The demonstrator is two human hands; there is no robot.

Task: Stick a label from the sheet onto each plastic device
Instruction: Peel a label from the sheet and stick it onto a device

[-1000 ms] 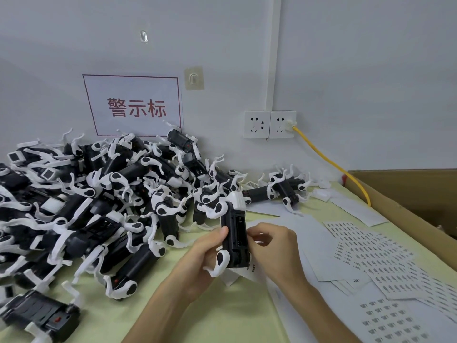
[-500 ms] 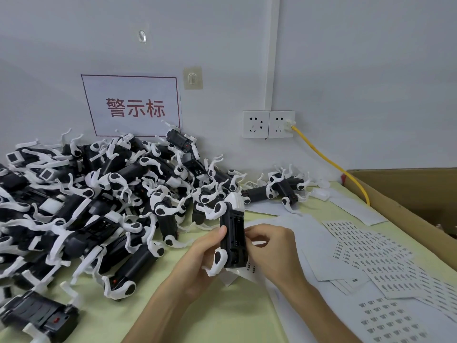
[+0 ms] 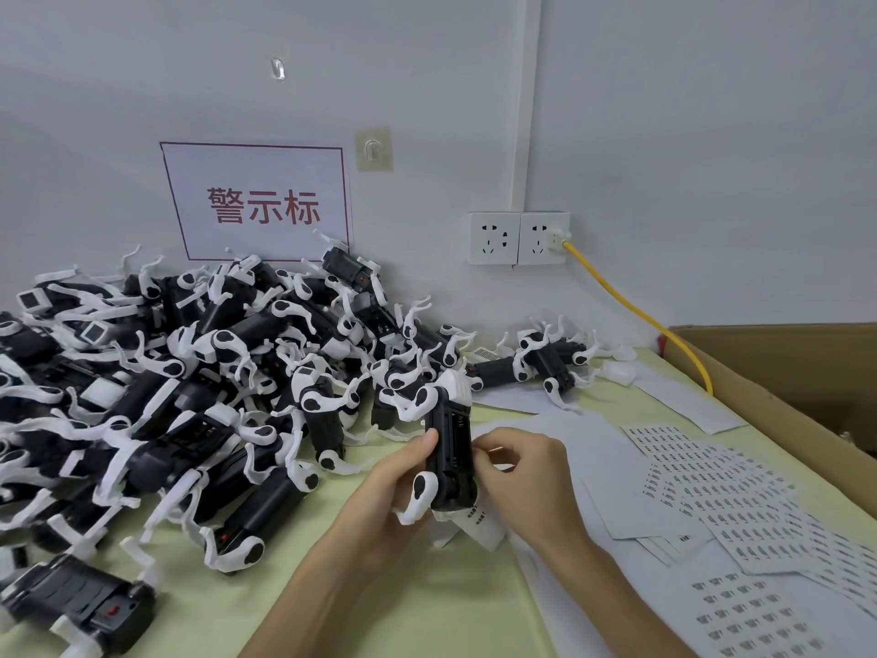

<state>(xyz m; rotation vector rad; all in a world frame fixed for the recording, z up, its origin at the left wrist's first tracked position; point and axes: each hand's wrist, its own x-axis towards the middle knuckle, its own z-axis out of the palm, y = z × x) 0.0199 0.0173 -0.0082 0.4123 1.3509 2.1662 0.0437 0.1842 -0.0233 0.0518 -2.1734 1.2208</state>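
The black-and-white oblong plastic device [image 3: 451, 444] looks smooth and faintly glossy. The white paper label sheets [image 3: 702, 472] are matt; the brown cardboard box [image 3: 783, 368] is dull.

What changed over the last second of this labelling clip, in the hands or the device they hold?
Hardly anything. The right hand edged its fingertips slightly closer against the right side of the black device; whether a label is under them cannot be seen. The left hand grips the device upright as before. The pile of devices and the label sheets lie unchanged.
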